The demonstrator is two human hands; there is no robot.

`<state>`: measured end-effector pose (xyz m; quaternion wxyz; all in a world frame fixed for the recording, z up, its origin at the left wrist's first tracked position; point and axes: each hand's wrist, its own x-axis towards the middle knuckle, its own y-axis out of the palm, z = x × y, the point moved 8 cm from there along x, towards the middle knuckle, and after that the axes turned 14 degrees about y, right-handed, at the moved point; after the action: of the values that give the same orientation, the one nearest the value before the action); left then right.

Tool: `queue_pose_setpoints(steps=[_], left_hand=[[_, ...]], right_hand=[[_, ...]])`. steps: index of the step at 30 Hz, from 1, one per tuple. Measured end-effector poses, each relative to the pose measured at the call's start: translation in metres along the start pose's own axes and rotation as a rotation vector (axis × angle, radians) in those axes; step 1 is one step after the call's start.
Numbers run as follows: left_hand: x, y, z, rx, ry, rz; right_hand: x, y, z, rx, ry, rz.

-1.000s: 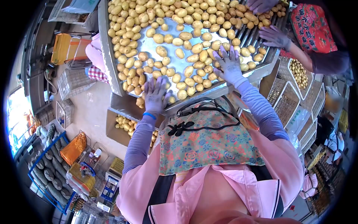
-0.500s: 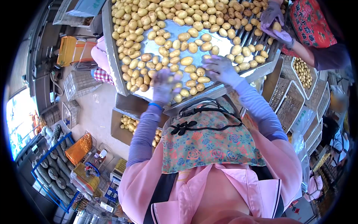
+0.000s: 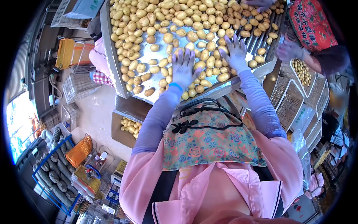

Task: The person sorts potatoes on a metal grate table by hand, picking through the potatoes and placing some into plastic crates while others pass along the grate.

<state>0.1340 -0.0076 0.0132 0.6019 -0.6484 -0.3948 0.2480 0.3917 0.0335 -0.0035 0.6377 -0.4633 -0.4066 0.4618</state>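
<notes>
Many small yellow potatoes (image 3: 167, 37) lie loose over a metal sorting table (image 3: 113, 56) in front of me. My left hand (image 3: 182, 71), in a pale glove, rests palm down over the potatoes near the front edge, its fingers spread and pointing away from me. Farther right, my right hand (image 3: 235, 56) is also gloved and palm down. Its fingers are stretched apart beside potatoes close to the slatted part (image 3: 265, 42) of the table. Neither hand grips a potato; whatever lies under the palms is hidden.
A co-worker's gloved hand (image 3: 289, 51) is off the table's right end, near a red apron (image 3: 311, 24). Plastic crates (image 3: 292, 102) stand to the right, one holding potatoes. Below the front edge is a cardboard box (image 3: 118, 135) with potatoes inside.
Both my hands have moved right and farther from me, fingers now spread. Potatoes near them have shifted right, baring metal at the left. The co-worker's hands have separated.
</notes>
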Motion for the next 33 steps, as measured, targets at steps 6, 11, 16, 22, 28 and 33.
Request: queue_pose_setpoints(steps=[6,11,16,22,28,33], left_hand=[[-0.129,-0.034,0.017,-0.083,0.031,0.1],[-0.201,-0.04,0.08,0.064,-0.1,0.086],[-0.172,-0.04,0.141,0.091,-0.531,-0.06],[-0.093,-0.013,0.04,-0.19,0.102,0.302],[-0.034,-0.001,0.188,0.172,-0.427,0.001],[0.053,0.006,0.081,0.026,-0.329,0.02]], right_hand=[[-0.07,-0.027,0.053,-0.153,-0.4,0.205],[-0.132,-0.003,0.146,0.029,-0.713,0.381],[-0.204,0.027,0.227,0.186,-0.98,0.485],[-0.128,0.009,0.16,0.299,-1.078,0.537],[0.091,-0.027,0.022,-0.059,-0.166,0.067],[0.124,0.014,0.036,-0.167,0.103,-0.049]])
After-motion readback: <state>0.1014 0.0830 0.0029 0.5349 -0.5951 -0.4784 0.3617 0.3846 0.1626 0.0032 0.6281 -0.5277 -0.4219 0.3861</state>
